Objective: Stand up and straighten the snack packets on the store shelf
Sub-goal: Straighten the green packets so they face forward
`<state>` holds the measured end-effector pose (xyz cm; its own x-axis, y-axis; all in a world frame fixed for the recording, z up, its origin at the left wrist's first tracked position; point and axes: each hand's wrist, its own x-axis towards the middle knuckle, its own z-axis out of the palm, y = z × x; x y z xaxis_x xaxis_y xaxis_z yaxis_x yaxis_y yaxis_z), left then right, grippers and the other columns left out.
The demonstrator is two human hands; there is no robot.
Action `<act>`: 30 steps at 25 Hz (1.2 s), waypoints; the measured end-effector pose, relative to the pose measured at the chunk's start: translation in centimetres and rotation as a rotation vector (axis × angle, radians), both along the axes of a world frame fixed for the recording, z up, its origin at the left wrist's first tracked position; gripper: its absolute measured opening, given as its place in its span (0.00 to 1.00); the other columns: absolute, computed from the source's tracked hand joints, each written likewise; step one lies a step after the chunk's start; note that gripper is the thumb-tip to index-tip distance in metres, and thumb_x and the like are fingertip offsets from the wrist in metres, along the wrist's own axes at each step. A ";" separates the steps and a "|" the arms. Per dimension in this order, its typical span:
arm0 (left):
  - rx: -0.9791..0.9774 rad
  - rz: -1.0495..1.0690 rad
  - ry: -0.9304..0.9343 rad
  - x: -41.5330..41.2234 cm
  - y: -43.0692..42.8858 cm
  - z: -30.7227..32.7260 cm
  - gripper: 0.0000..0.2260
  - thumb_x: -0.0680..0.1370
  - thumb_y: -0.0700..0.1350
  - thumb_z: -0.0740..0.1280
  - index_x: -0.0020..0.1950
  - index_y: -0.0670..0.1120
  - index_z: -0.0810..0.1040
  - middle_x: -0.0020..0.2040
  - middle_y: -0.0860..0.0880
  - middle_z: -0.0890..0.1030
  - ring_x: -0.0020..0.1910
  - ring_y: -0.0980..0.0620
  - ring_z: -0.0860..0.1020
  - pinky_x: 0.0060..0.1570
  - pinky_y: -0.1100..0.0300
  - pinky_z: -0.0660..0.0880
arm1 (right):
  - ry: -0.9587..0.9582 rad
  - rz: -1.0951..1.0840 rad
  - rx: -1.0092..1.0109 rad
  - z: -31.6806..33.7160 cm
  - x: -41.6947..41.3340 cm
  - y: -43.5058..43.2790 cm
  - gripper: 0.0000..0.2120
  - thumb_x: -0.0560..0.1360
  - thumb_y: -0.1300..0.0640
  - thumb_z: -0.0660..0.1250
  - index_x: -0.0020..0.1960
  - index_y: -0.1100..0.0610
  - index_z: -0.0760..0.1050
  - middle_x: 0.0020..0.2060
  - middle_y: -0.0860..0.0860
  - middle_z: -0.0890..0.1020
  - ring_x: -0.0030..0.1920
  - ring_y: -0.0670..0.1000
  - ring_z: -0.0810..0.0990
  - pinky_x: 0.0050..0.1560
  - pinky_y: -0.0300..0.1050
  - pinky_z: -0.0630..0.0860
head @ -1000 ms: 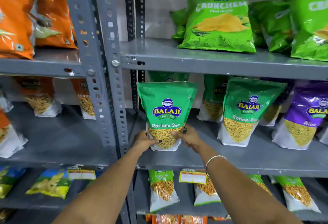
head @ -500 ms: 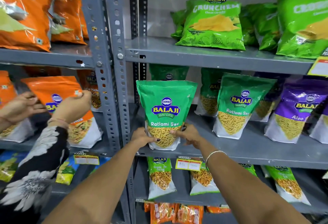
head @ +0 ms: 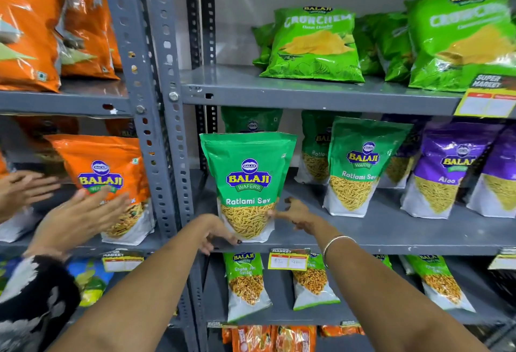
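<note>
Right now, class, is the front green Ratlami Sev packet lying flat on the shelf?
No, the Ratlami Sev packet stands upright on the grey shelf, with its label facing out.

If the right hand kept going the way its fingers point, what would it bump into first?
Probably the green Ratlami Sev packet. The right hand sits just beside its lower edge, fingers reaching left toward it, though how far apart they are in depth is unclear.

On the middle right shelf I count four green Ratlami Sev pouches (head: pixel 248 184) and two purple Aloo pouches (head: pixel 449 168). Above stand about four bright green Crunchem chip bags (head: pixel 314 44). At far left, two big orange bags (head: pixel 25 30) sit up top, one orange Balaji pouch (head: pixel 103 181) below. Four yellow price tags (head: pixel 288 260) hang on shelf edges.
</note>
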<state>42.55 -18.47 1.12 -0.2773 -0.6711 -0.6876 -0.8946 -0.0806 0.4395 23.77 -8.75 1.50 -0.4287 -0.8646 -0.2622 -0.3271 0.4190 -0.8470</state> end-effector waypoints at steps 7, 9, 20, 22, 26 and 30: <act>0.243 -0.297 -0.009 -11.0 5.0 2.2 0.15 0.79 0.51 0.59 0.51 0.38 0.70 0.41 0.44 0.73 0.48 0.44 0.75 0.56 0.51 0.74 | 0.182 -0.186 0.149 -0.5 -12.6 5.3 0.30 0.69 0.49 0.73 0.62 0.64 0.64 0.48 0.54 0.72 0.47 0.53 0.72 0.45 0.44 0.69; 0.125 -0.214 0.273 -15.7 6.4 1.6 0.12 0.78 0.48 0.63 0.53 0.41 0.69 0.47 0.44 0.74 0.48 0.46 0.75 0.62 0.44 0.71 | 0.185 -0.243 0.087 -1.0 -17.2 6.7 0.38 0.68 0.51 0.74 0.68 0.65 0.60 0.60 0.58 0.74 0.59 0.57 0.75 0.57 0.47 0.74; -0.309 0.231 0.681 -30.4 6.9 -2.6 0.23 0.65 0.38 0.75 0.54 0.45 0.67 0.62 0.41 0.76 0.61 0.46 0.75 0.57 0.58 0.71 | -0.229 -0.054 -0.191 -4.3 -28.8 5.4 0.34 0.59 0.63 0.80 0.60 0.58 0.67 0.62 0.53 0.75 0.62 0.55 0.75 0.67 0.54 0.71; -0.350 0.220 0.628 -29.8 7.4 -2.6 0.26 0.62 0.41 0.76 0.56 0.43 0.70 0.62 0.41 0.77 0.59 0.45 0.76 0.56 0.56 0.73 | -0.235 -0.038 -0.228 -5.1 -28.5 5.4 0.47 0.48 0.52 0.83 0.62 0.58 0.68 0.62 0.55 0.78 0.62 0.56 0.76 0.66 0.58 0.72; -0.403 0.148 0.496 -27.4 9.2 -1.9 0.24 0.69 0.40 0.74 0.61 0.37 0.73 0.58 0.42 0.78 0.60 0.43 0.76 0.49 0.61 0.69 | -0.162 -0.016 -0.233 -3.5 -25.7 8.1 0.38 0.59 0.66 0.79 0.65 0.61 0.66 0.59 0.51 0.76 0.61 0.51 0.74 0.63 0.50 0.73; -0.421 0.095 0.457 -24.7 10.9 -1.6 0.24 0.68 0.44 0.75 0.60 0.38 0.75 0.61 0.40 0.79 0.60 0.42 0.77 0.56 0.55 0.74 | -0.066 0.005 -0.188 -3.5 -23.7 9.9 0.45 0.56 0.57 0.81 0.68 0.59 0.64 0.64 0.55 0.75 0.65 0.56 0.74 0.67 0.57 0.71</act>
